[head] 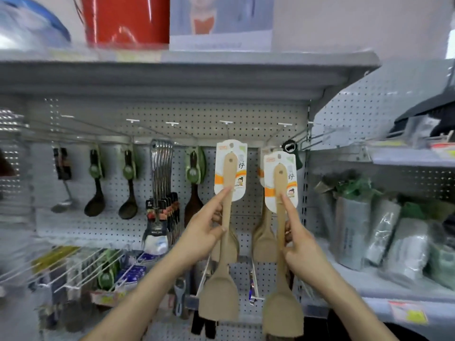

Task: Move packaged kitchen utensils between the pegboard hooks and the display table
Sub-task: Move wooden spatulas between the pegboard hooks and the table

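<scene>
Two carded spatulas stand upright before the pegboard (197,114), cards at 12 o'clock, blades at 6. Your left hand (199,232) grips the handle of the left spatula (218,299), index finger along its card; at 3 o'clock, your right hand (304,246) grips the right spatula (283,313) likewise.

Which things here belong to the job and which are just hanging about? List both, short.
Job: left hand holding left wooden spatula; right hand holding right wooden spatula; pegboard hooks.
Not the job: black ladles, steel utensil bunch, red bucket, wrapped goods on right shelf.
</scene>
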### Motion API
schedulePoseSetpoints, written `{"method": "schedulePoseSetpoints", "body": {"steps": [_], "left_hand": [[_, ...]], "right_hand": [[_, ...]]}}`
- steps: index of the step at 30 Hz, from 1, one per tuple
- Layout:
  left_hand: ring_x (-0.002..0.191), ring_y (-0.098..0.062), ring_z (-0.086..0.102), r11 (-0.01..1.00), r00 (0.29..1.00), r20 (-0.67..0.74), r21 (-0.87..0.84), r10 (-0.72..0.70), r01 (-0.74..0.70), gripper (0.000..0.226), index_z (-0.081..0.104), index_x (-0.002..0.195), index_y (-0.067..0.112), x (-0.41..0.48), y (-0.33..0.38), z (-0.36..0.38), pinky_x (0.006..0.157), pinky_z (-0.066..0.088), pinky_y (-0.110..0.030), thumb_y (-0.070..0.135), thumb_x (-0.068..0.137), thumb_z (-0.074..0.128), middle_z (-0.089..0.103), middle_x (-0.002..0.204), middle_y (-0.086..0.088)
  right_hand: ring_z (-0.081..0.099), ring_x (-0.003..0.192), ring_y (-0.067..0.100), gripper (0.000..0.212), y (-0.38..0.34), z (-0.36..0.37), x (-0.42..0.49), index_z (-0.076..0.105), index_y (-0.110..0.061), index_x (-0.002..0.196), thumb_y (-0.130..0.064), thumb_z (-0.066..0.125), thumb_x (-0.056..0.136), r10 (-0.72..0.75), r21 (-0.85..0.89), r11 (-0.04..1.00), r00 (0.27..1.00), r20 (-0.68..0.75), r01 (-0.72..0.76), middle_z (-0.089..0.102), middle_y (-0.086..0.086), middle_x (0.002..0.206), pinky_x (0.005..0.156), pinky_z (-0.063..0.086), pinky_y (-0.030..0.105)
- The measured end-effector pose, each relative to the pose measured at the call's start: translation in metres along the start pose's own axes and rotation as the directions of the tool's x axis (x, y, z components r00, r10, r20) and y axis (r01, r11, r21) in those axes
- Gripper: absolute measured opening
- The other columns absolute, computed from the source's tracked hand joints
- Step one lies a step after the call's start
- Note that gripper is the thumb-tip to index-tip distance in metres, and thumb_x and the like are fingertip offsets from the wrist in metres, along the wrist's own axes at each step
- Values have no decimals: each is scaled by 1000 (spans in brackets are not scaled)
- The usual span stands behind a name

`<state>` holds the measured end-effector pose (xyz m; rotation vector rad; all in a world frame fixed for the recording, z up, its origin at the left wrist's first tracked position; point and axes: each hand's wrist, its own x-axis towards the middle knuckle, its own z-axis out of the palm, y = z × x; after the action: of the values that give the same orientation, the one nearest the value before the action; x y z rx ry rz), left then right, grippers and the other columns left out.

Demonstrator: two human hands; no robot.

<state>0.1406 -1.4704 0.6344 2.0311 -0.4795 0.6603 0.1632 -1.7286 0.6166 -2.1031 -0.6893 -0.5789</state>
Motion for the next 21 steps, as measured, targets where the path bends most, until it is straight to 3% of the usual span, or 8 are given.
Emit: {"method": "schedulePoseSetpoints", "body": {"steps": [3, 8, 13, 19, 21], "left_hand": [[98, -17, 59, 1000, 1000, -14, 16, 6, -6, 97, 31, 156, 63, 16, 2, -11, 94, 59, -43, -10, 99, 60, 54, 115, 17], [94, -12, 57, 1000, 1000, -3, 10, 12, -12, 96, 31, 154, 66, 30, 1, -19, 96, 59, -43, -8, 100, 59, 54, 109, 19], [90, -10, 55, 1000, 1000, -14, -2, -6, 6, 95, 31, 155, 64, 38, -9, -15, 95, 58, -39, -8, 100, 59, 52, 115, 5], [88, -4, 55, 1000, 1000, 7, -15, -21, 21, 96, 30, 155, 65, 46, -28, -11, 95, 58, -40, -7, 100, 61, 51, 105, 23], [92, -10, 57, 1000, 1000, 16, -10, -23, 23, 97, 30, 154, 67, 49, -31, -10, 95, 59, -41, -7, 99, 62, 52, 108, 22]], "right_hand": [[67, 77, 42, 126, 0, -2, 18, -10, -74, 154, 13, 53, 90, -2, -31, 1000, 1000, -19, 2, 70, 24, 97, 71, 56, 65], [68, 76, 40, 129, 2, -5, 38, -12, -74, 154, 15, 54, 88, 1, -36, 999, 999, -43, -3, 69, 26, 92, 71, 58, 64], [67, 76, 38, 127, 7, -3, 49, -10, -75, 154, 13, 56, 89, 19, -15, 1000, 999, -45, -20, 65, 24, 93, 71, 58, 61], [69, 79, 27, 125, 14, -2, 54, -8, -75, 154, 10, 60, 92, 27, 1, 1000, 999, -27, -27, 69, 13, 94, 76, 60, 53], [68, 80, 26, 126, 16, -1, 57, -8, -76, 154, 11, 59, 91, 37, 4, 999, 999, -22, -37, 68, 12, 94, 76, 60, 53]]}}
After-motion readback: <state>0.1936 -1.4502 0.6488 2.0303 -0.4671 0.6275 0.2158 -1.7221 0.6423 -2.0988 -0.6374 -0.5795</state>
